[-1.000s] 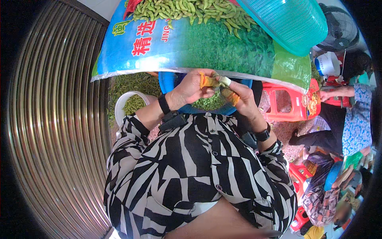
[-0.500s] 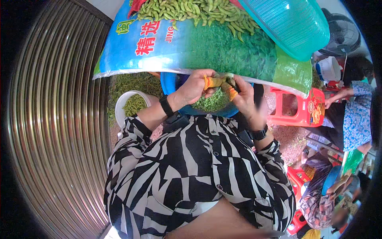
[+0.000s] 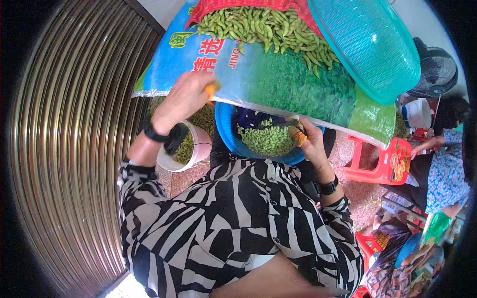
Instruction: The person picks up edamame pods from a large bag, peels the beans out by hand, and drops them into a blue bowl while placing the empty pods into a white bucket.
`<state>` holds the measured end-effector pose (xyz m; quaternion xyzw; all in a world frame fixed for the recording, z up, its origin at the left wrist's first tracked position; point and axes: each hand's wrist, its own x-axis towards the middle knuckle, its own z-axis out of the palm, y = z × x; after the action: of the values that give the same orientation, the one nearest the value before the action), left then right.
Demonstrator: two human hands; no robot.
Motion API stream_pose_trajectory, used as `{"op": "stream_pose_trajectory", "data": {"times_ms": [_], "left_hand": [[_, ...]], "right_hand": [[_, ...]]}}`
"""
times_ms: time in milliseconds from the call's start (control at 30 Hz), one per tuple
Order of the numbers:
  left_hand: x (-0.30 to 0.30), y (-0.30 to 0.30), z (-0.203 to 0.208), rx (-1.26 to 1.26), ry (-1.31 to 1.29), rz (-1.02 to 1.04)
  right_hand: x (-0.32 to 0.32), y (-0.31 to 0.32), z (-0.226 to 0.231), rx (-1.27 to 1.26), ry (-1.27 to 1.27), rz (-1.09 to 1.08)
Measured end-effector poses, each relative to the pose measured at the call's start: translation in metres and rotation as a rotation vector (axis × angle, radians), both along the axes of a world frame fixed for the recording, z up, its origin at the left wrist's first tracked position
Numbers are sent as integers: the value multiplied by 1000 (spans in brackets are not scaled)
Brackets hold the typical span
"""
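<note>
Green beans [image 3: 268,141] in a blue basin [image 3: 224,125], left hand [image 3: 185,98] at its ten o'clock, right hand [image 3: 312,143] at three, both hands half-curled, any hold unclear, pods [image 3: 266,27] at twelve

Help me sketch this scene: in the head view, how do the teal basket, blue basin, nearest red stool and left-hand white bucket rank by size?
1. Teal basket
2. Blue basin, partly covered
3. Red stool and white bucket: too alike to rank; the bucket is partly hidden.
</note>
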<state>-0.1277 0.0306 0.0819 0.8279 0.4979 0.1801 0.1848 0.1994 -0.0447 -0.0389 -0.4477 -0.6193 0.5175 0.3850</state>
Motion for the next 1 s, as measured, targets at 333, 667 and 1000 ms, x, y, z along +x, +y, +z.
{"op": "stream_pose_trajectory", "data": {"times_ms": [333, 667, 1000], "left_hand": [[34, 116, -50, 265, 51, 100], [90, 17, -47, 10, -385, -138], [121, -22, -64, -682, -746, -216]], "right_hand": [[-1, -4, -8, 55, -2, -42], [-16, -4, 30, -98, 358, -51], [-16, -13, 23, -161, 596, -35]]}}
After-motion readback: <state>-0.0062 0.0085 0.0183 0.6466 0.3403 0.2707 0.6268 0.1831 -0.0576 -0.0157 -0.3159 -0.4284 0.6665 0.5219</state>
